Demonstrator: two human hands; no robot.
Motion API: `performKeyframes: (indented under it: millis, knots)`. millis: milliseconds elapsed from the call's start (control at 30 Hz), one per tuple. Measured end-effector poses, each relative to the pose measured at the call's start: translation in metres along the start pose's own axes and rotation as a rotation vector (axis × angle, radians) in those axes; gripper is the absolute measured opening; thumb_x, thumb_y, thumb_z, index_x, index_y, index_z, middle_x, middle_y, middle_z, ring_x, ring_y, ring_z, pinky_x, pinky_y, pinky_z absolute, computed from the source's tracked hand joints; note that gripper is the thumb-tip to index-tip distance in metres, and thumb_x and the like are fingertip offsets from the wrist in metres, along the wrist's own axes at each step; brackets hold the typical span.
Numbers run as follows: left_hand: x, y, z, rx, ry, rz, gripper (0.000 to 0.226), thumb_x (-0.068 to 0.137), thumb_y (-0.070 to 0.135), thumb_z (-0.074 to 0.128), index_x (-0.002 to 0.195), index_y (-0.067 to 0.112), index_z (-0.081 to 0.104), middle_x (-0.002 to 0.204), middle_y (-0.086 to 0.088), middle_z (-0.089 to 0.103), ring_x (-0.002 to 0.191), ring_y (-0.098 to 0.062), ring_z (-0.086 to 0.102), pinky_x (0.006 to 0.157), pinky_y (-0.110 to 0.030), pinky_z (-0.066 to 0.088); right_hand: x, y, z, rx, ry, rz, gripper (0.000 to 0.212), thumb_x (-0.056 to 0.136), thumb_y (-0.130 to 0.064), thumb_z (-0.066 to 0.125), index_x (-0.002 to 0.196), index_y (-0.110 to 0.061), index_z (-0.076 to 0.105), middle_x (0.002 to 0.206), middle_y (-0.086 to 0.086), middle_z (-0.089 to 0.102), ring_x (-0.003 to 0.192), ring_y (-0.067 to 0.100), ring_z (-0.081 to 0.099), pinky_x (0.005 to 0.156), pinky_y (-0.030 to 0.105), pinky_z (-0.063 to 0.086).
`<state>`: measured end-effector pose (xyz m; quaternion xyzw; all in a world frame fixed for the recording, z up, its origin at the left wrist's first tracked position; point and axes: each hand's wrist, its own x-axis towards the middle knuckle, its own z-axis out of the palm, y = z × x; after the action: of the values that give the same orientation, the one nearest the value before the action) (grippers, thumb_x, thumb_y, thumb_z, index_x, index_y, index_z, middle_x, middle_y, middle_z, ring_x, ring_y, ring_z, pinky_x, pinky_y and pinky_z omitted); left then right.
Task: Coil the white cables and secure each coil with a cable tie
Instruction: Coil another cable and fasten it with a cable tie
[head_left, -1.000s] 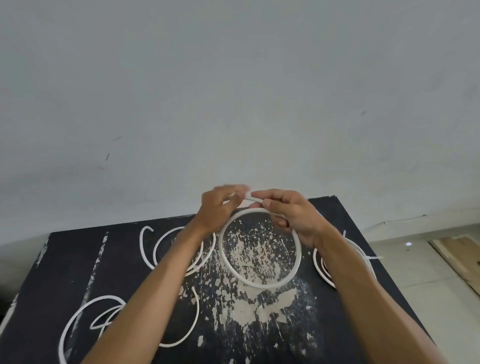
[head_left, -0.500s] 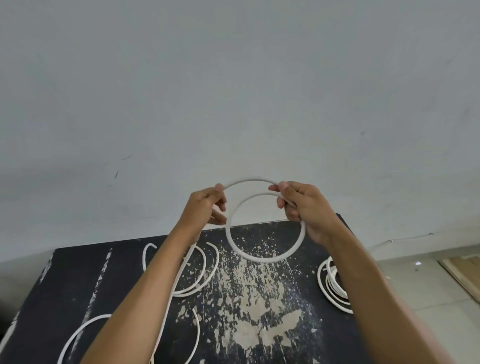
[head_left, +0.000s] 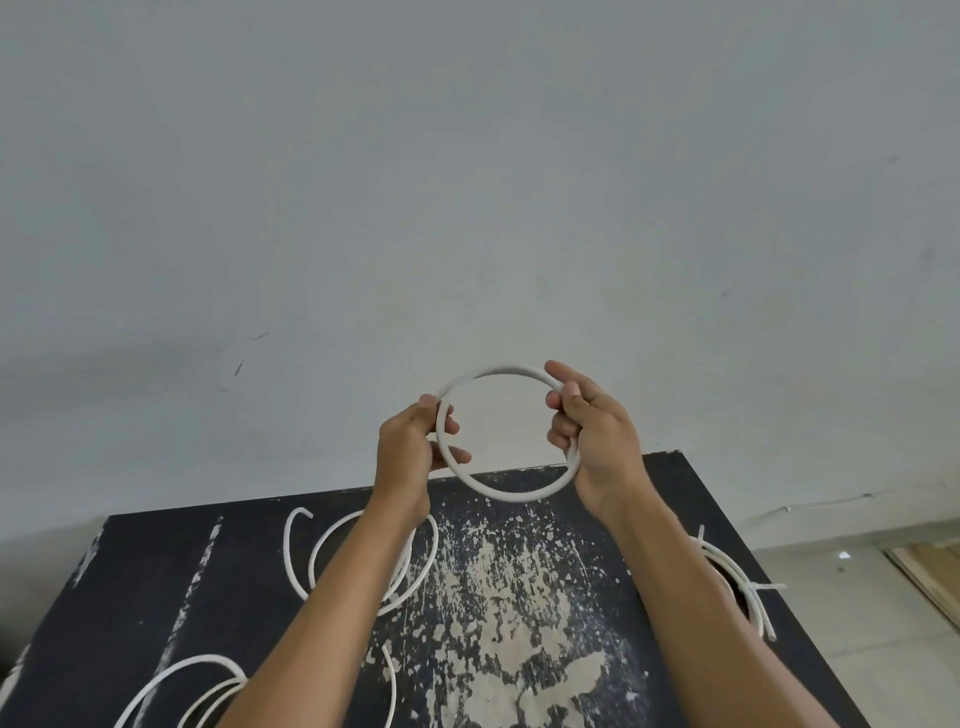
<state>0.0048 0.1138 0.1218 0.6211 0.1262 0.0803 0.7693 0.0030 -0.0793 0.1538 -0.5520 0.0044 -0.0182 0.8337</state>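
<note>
Both hands hold a white cable coil (head_left: 506, 496) in the air above the far edge of the black table (head_left: 670, 499), in front of the wall. The left hand (head_left: 410, 452) pinches its left side; the right hand (head_left: 597, 431) has fingers curled round its right side. The cable looks light and springy, likely to unwind unless gripped where the turns overlap. A tied coil (head_left: 748, 587) lies near the right edge, and loose cables (head_left: 322, 545) lie left.

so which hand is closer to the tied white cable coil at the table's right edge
Right. The right hand is raised above the black table, gripping the white cable loop, on the tied white cable coil's side. The left hand grips the loop's opposite side, farther away.
</note>
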Motion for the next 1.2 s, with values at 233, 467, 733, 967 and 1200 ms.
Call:
performKeyframes:
  millis: [233, 467, 733, 967, 1200]
  knots:
    - [-0.011, -0.006, 0.009, -0.247, 0.122, -0.087, 0.043, 0.108, 0.034, 0.045, 0.085, 0.010, 0.073, 0.067, 0.002, 0.064, 0.044, -0.023, 0.060, 0.054, -0.031, 0.057, -0.001, 0.016, 0.025, -0.116, 0.130, -0.077, 0.030, 0.110, -0.015, 0.043, 0.117, -0.021, 0.071, 0.078, -0.001, 0.055, 0.052, 0.005, 0.034, 0.050, 0.020, 0.033]
    - [-0.037, -0.023, 0.037, -0.351, 0.223, 0.000, 0.053, 0.107, 0.053, 0.036, 0.094, 0.012, 0.066, 0.058, 0.008, 0.048, 0.046, -0.011, 0.049, 0.051, -0.030, 0.051, -0.010, 0.048, 0.064, -0.108, 0.464, -0.100, 0.033, 0.111, -0.022, 0.038, 0.107, -0.039, 0.065, 0.081, -0.005, 0.054, 0.078, 0.018, 0.045, 0.079, 0.037, 0.040]
    - [-0.011, -0.006, -0.005, -0.224, 0.093, 0.093, 0.044, 0.109, 0.034, 0.039, 0.087, 0.012, 0.070, 0.057, 0.008, 0.041, 0.048, -0.013, 0.036, 0.047, -0.026, 0.038, -0.007, 0.019, 0.048, -0.127, 0.101, 0.032, 0.024, 0.101, -0.011, 0.046, 0.110, -0.012, 0.068, 0.075, -0.001, 0.064, 0.056, 0.009, 0.055, 0.055, 0.025, 0.049]
    - [-0.010, 0.000, -0.018, 0.207, -0.243, 0.199, 0.042, 0.109, 0.031, 0.041, 0.088, 0.020, 0.076, 0.063, 0.010, 0.045, 0.047, -0.010, 0.037, 0.047, -0.022, 0.033, 0.007, -0.011, 0.034, -0.397, -0.208, 0.280, 0.049, 0.102, -0.051, 0.053, 0.100, -0.009, 0.077, 0.070, 0.001, 0.065, 0.055, 0.012, 0.055, 0.054, 0.029, 0.048]
    - [-0.010, 0.001, -0.016, -0.036, -0.377, 0.022, 0.038, 0.106, 0.024, 0.040, 0.117, 0.016, 0.076, 0.079, -0.003, 0.058, 0.058, -0.016, 0.050, 0.055, -0.025, 0.043, -0.001, 0.004, 0.021, -0.530, -0.323, 0.119, 0.027, 0.108, -0.039, 0.048, 0.124, -0.044, 0.070, 0.084, -0.001, 0.059, 0.060, 0.012, 0.042, 0.054, 0.022, 0.038]
